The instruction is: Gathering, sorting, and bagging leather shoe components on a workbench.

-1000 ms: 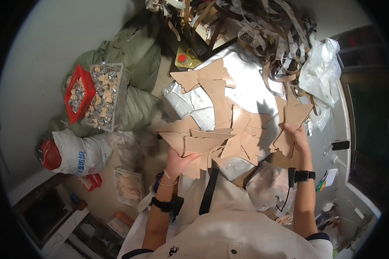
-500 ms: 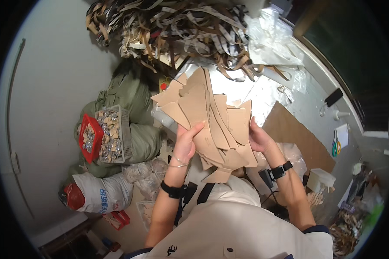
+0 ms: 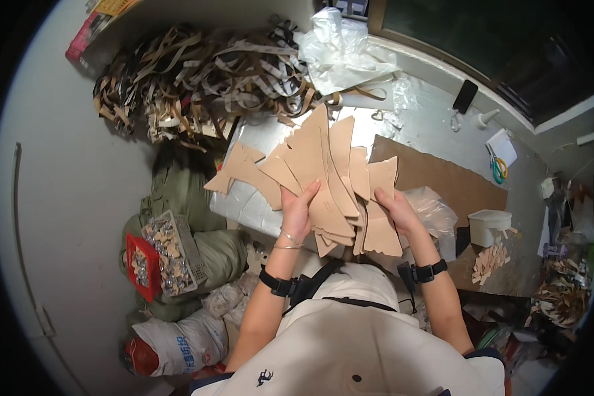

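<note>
"So, in the head view, what did the left hand have?"

"A fanned stack of tan pieces, thin and wavy-edged. Its grip was closed on them, thumb on top, fingers hidden underneath."

"And the right hand?"

"It had its grip closed on a smaller bunch of similar pieces, thumb across the upper face, the other fingers mostly out of sight. The two lots sat side by side, and I couldn't tell whether they touched."

"Where was all that?"

"Held up over the near edge of the counter, the lower ends in front of the person's lap. More loose pieces showed by the left edge."

"What else was about?"

"A brown board lay to the right of the hands. Scissors and a dark phone lay toward the far right corner; a white tub and small tan scraps, toward the near right corner. A heap of strips stood at the far left corner, next to crumpled plastic bags at the far edge."
</note>
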{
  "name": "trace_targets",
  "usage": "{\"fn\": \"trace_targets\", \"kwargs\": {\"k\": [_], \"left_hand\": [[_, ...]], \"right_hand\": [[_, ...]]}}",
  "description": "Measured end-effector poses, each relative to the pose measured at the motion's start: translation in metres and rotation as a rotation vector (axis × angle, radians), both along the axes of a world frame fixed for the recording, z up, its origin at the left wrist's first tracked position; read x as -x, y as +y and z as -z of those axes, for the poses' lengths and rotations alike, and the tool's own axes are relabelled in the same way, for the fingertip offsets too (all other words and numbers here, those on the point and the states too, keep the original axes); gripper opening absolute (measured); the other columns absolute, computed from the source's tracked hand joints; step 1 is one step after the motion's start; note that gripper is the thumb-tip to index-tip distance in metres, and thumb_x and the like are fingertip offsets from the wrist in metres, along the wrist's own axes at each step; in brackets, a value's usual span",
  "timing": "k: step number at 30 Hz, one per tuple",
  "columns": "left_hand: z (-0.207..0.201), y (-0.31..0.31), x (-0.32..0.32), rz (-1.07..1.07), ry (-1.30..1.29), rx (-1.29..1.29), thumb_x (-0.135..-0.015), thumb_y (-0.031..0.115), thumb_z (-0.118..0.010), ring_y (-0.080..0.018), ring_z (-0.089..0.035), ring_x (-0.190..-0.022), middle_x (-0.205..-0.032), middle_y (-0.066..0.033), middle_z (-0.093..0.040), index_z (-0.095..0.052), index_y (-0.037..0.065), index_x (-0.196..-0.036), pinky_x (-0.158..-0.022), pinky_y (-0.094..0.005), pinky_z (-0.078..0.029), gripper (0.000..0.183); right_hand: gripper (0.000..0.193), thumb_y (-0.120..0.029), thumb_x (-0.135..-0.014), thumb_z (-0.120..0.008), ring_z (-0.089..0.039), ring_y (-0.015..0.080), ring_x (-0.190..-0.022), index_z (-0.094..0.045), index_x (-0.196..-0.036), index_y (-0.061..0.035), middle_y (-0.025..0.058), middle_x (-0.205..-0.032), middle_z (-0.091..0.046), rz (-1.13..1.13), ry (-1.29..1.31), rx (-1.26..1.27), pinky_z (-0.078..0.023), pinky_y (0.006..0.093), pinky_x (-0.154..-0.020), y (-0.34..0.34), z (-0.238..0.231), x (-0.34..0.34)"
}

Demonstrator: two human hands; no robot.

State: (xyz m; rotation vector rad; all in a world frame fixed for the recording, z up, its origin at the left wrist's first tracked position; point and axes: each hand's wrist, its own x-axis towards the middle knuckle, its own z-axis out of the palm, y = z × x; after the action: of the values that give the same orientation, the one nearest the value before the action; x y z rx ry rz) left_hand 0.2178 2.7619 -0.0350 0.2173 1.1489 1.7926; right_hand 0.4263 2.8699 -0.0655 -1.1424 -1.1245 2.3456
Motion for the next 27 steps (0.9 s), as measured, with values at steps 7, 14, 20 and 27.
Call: {"fn": "trace_targets", "kwargs": {"k": [7,14,20,27], "left_hand": [[-0.017,-0.004,0.015,0.092,0.016,-0.039,-0.084,0.001,-0.061,-0.0226,-0.050,-0.117,-0.129,-0.0117,-0.047,-0.028,0.004,-0.136,-0.098,-0.0348,-0.045,0.062],[-0.015,-0.031,0.028,0.144,-0.381,-0.172,-0.086,0.004,-0.058,-0.0246,-0.050,-0.120,-0.133,-0.0109,-0.046,-0.027,0.005,-0.141,-0.100,-0.0375,-0.044,0.063],[-0.047,-0.028,0.023,0.384,-0.445,-0.200,-0.083,0.000,-0.058,-0.0245,-0.056,-0.112,-0.127,-0.0119,-0.050,-0.030,0.004,-0.138,-0.097,-0.0371,-0.047,0.062],[-0.044,-0.003,-0.063,0.585,0.626,0.201,-0.091,0.022,-0.060,-0.0244,-0.043,-0.125,-0.135,-0.0144,-0.042,-0.027,-0.003,-0.138,-0.104,-0.0334,-0.035,0.062]], "right_hand": [[0.048,-0.024,-0.091,-0.060,-0.057,0.0199,-0.108,-0.045,-0.129,0.0021,0.0107,-0.122,-0.057,-0.048,0.397,0.216,-0.047,0.0325,-0.092,0.004,-0.011,-0.024],[0.053,-0.025,-0.087,-0.066,-0.060,0.0216,-0.105,-0.046,-0.128,0.0008,0.0114,-0.120,-0.058,-0.114,0.341,0.105,-0.050,0.0347,-0.090,0.007,-0.016,-0.055],[0.066,-0.044,-0.091,-0.055,-0.057,0.0243,-0.112,-0.037,-0.136,-0.0001,0.0135,-0.126,-0.055,0.074,0.318,0.403,-0.048,0.0386,-0.095,0.024,-0.020,-0.042],[0.062,-0.008,-0.075,-0.074,-0.058,0.0233,-0.109,-0.047,-0.130,0.0007,0.0130,-0.124,-0.057,0.037,0.355,0.300,-0.051,0.0350,-0.090,-0.034,-0.067,-0.053]]}}
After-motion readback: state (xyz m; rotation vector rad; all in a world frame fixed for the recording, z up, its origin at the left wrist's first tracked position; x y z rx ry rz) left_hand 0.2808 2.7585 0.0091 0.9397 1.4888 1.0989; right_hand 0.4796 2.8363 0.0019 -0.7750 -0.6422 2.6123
